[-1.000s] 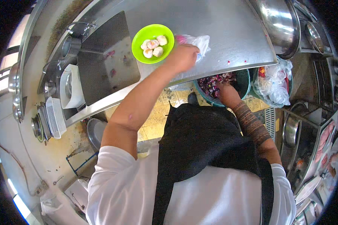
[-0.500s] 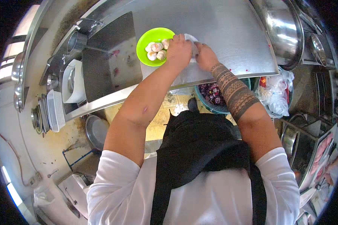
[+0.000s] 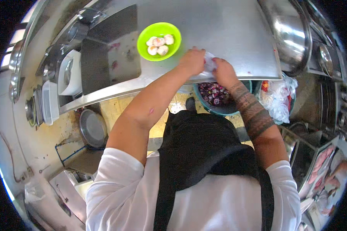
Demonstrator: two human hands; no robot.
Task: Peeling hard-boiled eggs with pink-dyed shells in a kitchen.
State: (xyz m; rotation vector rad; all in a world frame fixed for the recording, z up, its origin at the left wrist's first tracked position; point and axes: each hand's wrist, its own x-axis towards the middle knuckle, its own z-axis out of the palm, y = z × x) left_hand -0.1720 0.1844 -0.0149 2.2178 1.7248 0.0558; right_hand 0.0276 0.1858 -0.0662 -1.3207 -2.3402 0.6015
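Note:
Between my hands is a clear plastic bag (image 3: 209,62), close to the front edge of the steel counter. My left hand (image 3: 192,61) has its fingers closed on the bag's left side. On the other side, my right hand (image 3: 224,71) pinches the bag, its fingertips partly hidden. A bright green bowl (image 3: 142,52) sits on the counter to the left of my hands. In it lie several whitish round pieces (image 3: 159,42) with orange patches; their kind I cannot make out for sure.
A sink basin (image 3: 110,73) is left of the bowl. Below the counter edge stands a teal tub (image 3: 219,112) of purple and white scraps, beside a bin with plastic bags (image 3: 279,100). A large steel pot (image 3: 287,34) stands at right; a round metal basin (image 3: 93,128) is low at left.
Both hands have moved right and nearer, away from the green bowl, bringing the plastic bag to the counter's front edge. More of the bowl shows now.

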